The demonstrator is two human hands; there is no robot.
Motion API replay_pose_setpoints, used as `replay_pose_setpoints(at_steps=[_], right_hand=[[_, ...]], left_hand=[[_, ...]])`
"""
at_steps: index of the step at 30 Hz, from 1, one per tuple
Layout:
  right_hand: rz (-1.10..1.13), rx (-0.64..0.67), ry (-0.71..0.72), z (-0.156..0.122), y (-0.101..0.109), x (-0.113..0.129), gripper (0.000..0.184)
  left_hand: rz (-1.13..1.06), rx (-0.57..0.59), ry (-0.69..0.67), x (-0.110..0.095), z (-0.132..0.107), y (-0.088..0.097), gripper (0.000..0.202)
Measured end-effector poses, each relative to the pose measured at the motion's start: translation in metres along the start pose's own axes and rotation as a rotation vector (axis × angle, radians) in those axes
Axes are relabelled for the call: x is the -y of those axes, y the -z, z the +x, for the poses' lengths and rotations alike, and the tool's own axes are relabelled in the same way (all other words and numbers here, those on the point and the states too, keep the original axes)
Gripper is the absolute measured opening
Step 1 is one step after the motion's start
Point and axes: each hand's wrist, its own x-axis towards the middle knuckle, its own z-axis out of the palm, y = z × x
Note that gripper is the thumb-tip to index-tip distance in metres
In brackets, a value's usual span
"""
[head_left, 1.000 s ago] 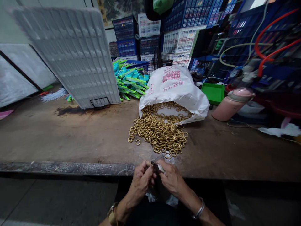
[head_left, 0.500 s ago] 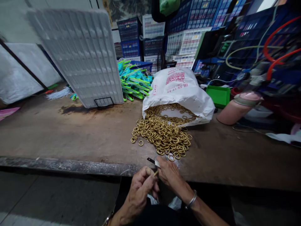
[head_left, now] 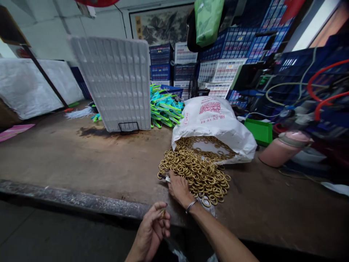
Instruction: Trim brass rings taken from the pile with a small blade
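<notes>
My right hand [head_left: 178, 187] is closed on a small knife [head_left: 165, 178] with a dark tip and a whitish part near my fingers. It reaches to the left edge of a pile of gold-coloured rings [head_left: 196, 171] on the table. My left hand [head_left: 155, 223] is held low at the table's front edge, fingers curled, with a bit of gold showing between thumb and forefinger, seemingly a ring mostly hidden by the fingers. Behind the pile lies a white sack [head_left: 212, 116] on its side, its mouth towards me, with more rings inside.
A white ribbed panel [head_left: 117, 83] stands on a black wire holder [head_left: 128, 127] at the left. Bright green and teal pieces [head_left: 166, 109] are heaped beside the sack. At the right are a green tray [head_left: 259, 131] and a pink bottle [head_left: 285, 149]. Stacked crates [head_left: 218, 71] stand behind.
My right hand has left my left hand and moved forward and left to the rings, still holding the knife. My left hand has shifted slightly left. The view has tilted up.
</notes>
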Motion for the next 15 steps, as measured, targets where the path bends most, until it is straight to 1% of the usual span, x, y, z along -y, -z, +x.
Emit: replay_pose_setpoints(at_steps=[2,5,6,8,10,12,14,15], right_hand=[[-0.008,-0.021,-0.021,0.003,-0.007,-0.002,0.032],[0.02,-0.058,-0.041,0.002,-0.013,-0.004,0.033],[0.041,-0.061,-0.039,0.001,-0.013,-0.005,0.032],[0.116,-0.05,-0.025,-0.003,-0.01,-0.005,0.026],[0.276,-0.025,-0.016,-0.01,-0.004,-0.006,0.016],[0.48,0.002,-0.024,-0.02,0.003,-0.008,0.008],[0.593,0.042,-0.04,-0.031,0.01,-0.011,0.012],[0.725,0.09,-0.076,-0.037,0.013,-0.013,0.011]], left_hand=[[-0.058,-0.016,0.039,-0.002,0.003,0.004,0.015],[-0.107,-0.123,0.088,-0.005,0.009,0.006,0.017],[-0.1,-0.147,0.088,-0.006,0.01,0.006,0.018],[-0.046,-0.142,0.06,-0.006,0.013,0.004,0.02],[0.08,-0.115,-0.024,-0.005,0.015,0.002,0.022],[0.283,-0.138,-0.156,-0.002,0.018,0.001,0.024],[0.521,-0.166,-0.315,0.002,0.021,0.003,0.025],[0.636,-0.157,-0.387,0.004,0.022,0.004,0.025]])
